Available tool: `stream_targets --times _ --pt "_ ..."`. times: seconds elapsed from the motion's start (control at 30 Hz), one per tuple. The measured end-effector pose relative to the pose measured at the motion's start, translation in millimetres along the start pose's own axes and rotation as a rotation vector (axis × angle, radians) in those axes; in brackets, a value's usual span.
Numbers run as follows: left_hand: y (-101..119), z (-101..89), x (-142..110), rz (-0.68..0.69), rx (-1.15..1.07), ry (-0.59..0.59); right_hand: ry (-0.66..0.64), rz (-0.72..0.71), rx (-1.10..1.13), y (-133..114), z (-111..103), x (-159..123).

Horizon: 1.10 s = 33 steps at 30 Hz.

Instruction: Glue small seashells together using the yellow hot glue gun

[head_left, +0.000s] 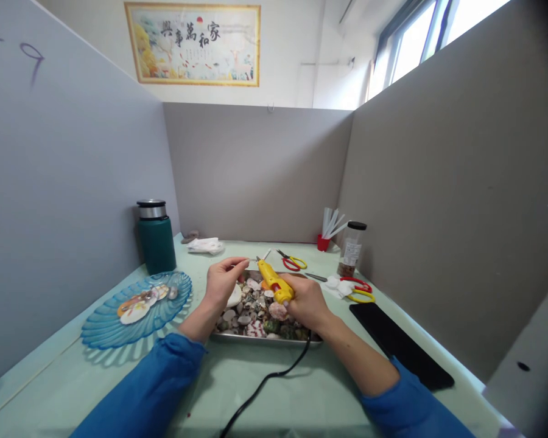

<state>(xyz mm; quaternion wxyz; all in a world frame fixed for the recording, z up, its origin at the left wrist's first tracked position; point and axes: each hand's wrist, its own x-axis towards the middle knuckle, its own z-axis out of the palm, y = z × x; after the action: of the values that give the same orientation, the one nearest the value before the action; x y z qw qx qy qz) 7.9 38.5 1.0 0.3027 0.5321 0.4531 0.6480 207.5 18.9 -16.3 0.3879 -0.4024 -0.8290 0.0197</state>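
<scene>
My right hand (pixel 307 299) is wrapped round a yellow hot glue gun (pixel 274 282), its nozzle pointing up and to the left. From the gun's handle a black cord (pixel 274 376) runs down to the front of the table. Close to the nozzle, my left hand (pixel 223 281) pinches something thin and small between thumb and fingertips; I cannot make out what it is. Both hands are above a metal tray (pixel 260 340) full of mixed seashells (pixel 256 307). Part of the tray is hidden by my hands and the gun.
At left are a blue shell-shaped plate (pixel 100 331) bearing several shells and a green bottle (pixel 157 243). Scissors (pixel 293 261), a red cup (pixel 323 243) of white sticks, a clear jar (pixel 351 252), more scissors (pixel 361 292) and a black flat strip (pixel 402 347) lie rightward. Partitions surround the table.
</scene>
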Motion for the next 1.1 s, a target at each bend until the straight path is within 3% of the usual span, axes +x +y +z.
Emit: stream_targets --times 0.13,0.3,0.67,1.1 --pt "3.4 0.3 -1.0 -0.02 0.001 -0.011 -0.033 0.034 -0.051 1.0 -0.6 0.9" --pt "4.8 0.0 -1.3 -0.029 -0.002 -0.005 0.05 0.01 -0.011 1.8 0.6 0.0" --pt "2.7 0.6 -1.5 -0.04 -0.031 -0.067 -0.054 -0.086 -0.014 -2.4 -2.0 -0.5" --pt "-3.4 -0.1 2.6 -0.065 -0.071 -0.059 -0.059 -0.029 -0.049 -1.9 -2.1 -0.8"
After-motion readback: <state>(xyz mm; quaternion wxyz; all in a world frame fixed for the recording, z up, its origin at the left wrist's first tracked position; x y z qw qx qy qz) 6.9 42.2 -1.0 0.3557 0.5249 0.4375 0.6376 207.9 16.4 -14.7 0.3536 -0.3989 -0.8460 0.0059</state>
